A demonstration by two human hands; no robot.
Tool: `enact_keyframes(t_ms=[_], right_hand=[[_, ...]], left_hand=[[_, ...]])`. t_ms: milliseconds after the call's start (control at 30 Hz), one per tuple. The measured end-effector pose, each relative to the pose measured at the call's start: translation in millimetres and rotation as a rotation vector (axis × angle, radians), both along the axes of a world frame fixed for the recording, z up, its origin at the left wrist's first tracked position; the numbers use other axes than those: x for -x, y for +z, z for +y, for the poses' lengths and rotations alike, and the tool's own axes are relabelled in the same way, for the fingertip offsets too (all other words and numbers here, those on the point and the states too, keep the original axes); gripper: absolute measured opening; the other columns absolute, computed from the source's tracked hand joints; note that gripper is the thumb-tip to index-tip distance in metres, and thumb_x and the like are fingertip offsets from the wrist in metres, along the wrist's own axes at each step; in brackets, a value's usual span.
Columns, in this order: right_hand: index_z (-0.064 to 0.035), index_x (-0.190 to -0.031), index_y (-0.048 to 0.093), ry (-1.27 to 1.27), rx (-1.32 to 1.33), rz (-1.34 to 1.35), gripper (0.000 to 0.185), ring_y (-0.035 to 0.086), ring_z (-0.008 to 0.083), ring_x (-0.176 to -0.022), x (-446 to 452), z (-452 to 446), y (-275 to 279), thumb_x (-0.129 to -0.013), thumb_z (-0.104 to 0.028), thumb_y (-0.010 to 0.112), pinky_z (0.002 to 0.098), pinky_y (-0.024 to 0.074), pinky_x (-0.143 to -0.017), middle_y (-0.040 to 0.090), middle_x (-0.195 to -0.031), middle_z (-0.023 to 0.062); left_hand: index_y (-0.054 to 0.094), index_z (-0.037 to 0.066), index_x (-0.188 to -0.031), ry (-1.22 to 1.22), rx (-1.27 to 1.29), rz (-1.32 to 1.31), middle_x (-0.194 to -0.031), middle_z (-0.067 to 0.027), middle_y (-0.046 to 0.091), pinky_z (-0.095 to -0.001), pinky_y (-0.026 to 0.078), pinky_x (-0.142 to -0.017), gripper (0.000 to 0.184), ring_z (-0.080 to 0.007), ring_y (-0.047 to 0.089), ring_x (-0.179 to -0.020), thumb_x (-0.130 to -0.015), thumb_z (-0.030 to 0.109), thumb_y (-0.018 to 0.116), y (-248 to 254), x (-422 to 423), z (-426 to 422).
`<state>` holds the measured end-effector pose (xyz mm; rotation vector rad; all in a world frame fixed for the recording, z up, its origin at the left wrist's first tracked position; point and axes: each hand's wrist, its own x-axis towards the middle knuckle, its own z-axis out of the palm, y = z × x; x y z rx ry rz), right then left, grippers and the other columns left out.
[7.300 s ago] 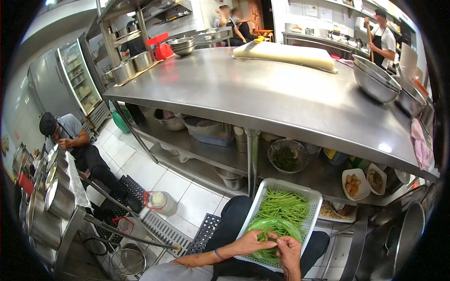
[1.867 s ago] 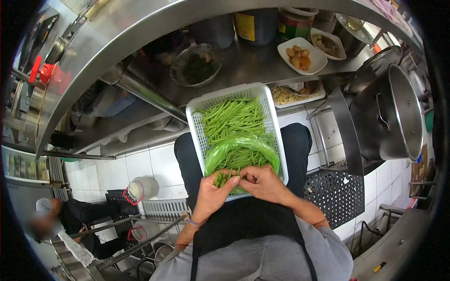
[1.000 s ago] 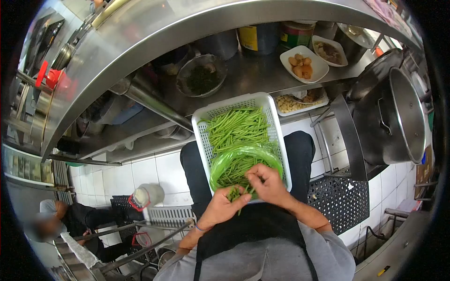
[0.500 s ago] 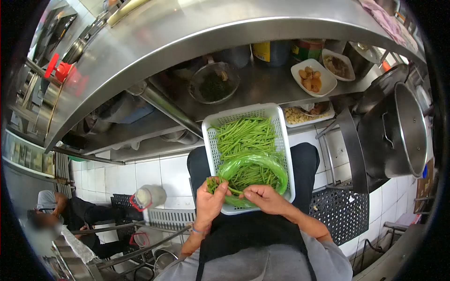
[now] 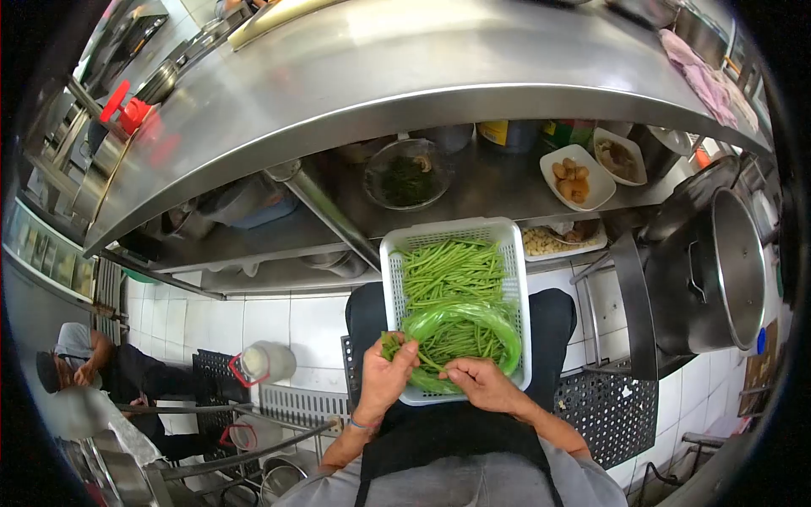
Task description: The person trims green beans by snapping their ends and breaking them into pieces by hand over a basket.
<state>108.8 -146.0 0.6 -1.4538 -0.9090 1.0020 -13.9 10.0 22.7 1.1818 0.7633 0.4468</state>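
A white perforated basket [image 5: 391, 275] rests on the person's lap. Loose green beans [image 5: 452, 269] fill its far part. Nearer the body, an open green plastic bag [image 5: 511, 334] in the basket holds more beans. My left hand [image 5: 389, 367] is closed on a small bunch of green beans [image 5: 392, 345] at the basket's near left corner. One bean stretches from there to my right hand [image 5: 481, 380], whose thumb and fingers pinch its end over the near rim of the bag.
A steel table [image 5: 338, 110] spans the far side, with bowls [image 5: 407, 176] and a dish of brown food [image 5: 578, 177] on its lower shelf. A large pot [image 5: 710, 270] stands at the right. Another person [image 5: 127, 372] sits at the left, near a white bucket [image 5: 269, 362].
The view has tilted up, showing more tabletop. My hands, earlier together over the bag, are now slightly apart with a bean between them, my left hand at the basket's left corner.
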Motion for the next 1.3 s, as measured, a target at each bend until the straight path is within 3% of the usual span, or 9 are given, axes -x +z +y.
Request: enact_keyframes(t_ms=[300, 400, 467, 533, 700, 833, 967, 1267, 1300], right_hand=[[0.0022, -0.089, 0.063, -0.137, 0.056, -0.202, 0.012, 0.062, 0.0177, -0.069, -3, 4, -7, -0.093, -0.007, 0.056, 0.0321, 0.0495, -0.062, 0.064, -0.076, 0.0099], [0.0027, -0.089, 0.062, -0.244, -0.154, -0.041, 0.013, 0.057, 0.0150, -0.060, -13, 1, -36, -0.090, -0.003, 0.051, 0.0297, 0.0451, -0.052, 0.062, -0.074, 0.0067], [0.0017, -0.090, 0.061, -0.274, -0.118, 0.669, 0.017, 0.047, 0.0082, -0.054, -31, -12, -21, -0.086, 0.001, 0.045, 0.0247, 0.0352, -0.045, 0.058, -0.072, 0.0036], [0.0004, -0.091, 0.060, -0.353, -0.335, 0.798, 0.021, 0.039, 0.0029, -0.053, -42, -16, -12, -0.082, 0.002, 0.040, 0.0219, 0.0271, -0.042, 0.054, -0.071, 0.0025], [0.0024, -0.087, 0.062, -0.340, -0.143, 0.194, 0.016, 0.043, 0.0099, -0.051, -48, -26, -15, -0.084, 0.001, 0.046, 0.0234, 0.0337, -0.047, 0.056, -0.067, 0.0059], [0.0004, -0.099, 0.066, -0.051, -0.020, -0.550, 0.017, 0.066, 0.0288, -0.068, -34, -22, -1, -0.085, -0.006, 0.058, 0.0384, 0.0517, -0.060, 0.066, -0.080, 0.0160], [0.0004, -0.083, 0.064, 0.131, 0.248, -0.835, 0.011, 0.068, 0.0368, -0.076, -16, -18, -9, -0.081, -0.005, 0.054, 0.0457, 0.0553, -0.068, 0.067, -0.081, 0.0190], [-0.0007, -0.095, 0.071, -0.279, -0.137, -0.584, 0.016, 0.061, 0.0292, -0.058, -34, -9, 11, -0.082, -0.010, 0.070, 0.0377, 0.0482, -0.054, 0.061, -0.069, 0.0137], [-0.0007, -0.097, 0.071, -0.272, -0.066, -0.487, 0.017, 0.052, 0.0156, -0.052, -35, -11, 20, -0.082, -0.007, 0.073, 0.0297, 0.0414, -0.049, 0.055, -0.062, 0.0065]], left_hand=[[0.062, 0.003, -0.078, -0.337, -0.445, 0.008, -0.064, 0.0011, 0.058, -0.0245, 0.042, -0.052, 0.018, -0.0055, 0.051, -0.058, -0.086, 0.014, 0.074, 26, -5, -14], [0.062, 0.002, -0.078, -0.384, -0.342, 0.020, -0.066, -0.0005, 0.060, -0.0250, 0.045, -0.054, 0.018, -0.0067, 0.054, -0.060, -0.080, 0.012, 0.078, 28, 0, -19], [0.060, 0.003, -0.083, -0.203, -0.138, 0.056, -0.067, -0.0023, 0.057, -0.0250, 0.044, -0.050, 0.016, -0.0100, 0.053, -0.056, -0.084, 0.016, 0.069, 14, 11, -13], [0.047, 0.009, -0.073, -0.095, 0.224, -0.292, -0.057, -0.0001, 0.043, -0.0270, 0.030, -0.035, 0.026, -0.0109, 0.038, -0.041, -0.092, 0.026, 0.055, 8, 7, -4], [0.050, 0.009, -0.079, -0.077, 0.734, -0.513, -0.059, -0.0028, 0.045, -0.0274, 0.034, -0.037, 0.027, -0.0134, 0.038, -0.041, -0.094, 0.031, 0.051, -3, 8, 15], [0.052, 0.007, -0.085, -0.006, 0.593, -0.277, -0.059, -0.0017, 0.044, -0.0261, 0.034, -0.038, 0.022, -0.0118, 0.039, -0.043, -0.095, 0.027, 0.054, 0, 5, 5], [0.053, 0.006, -0.086, 0.005, 0.366, -0.164, -0.058, -0.0002, 0.043, -0.0258, 0.033, -0.039, 0.017, -0.0101, 0.040, -0.044, -0.094, 0.019, 0.059, 8, -1, -1], [0.061, 0.001, -0.090, -0.021, 0.146, -0.088, -0.059, 0.0007, 0.051, -0.0219, 0.030, -0.038, 0.012, -0.0058, 0.038, -0.041, -0.089, 0.010, 0.068, 4, 4, -5], [0.062, 0.000, -0.091, -0.035, 0.148, -0.065, -0.059, 0.0007, 0.052, -0.0219, 0.029, -0.038, 0.012, -0.0055, 0.038, -0.041, -0.089, 0.010, 0.069, 4, 3, -7]])
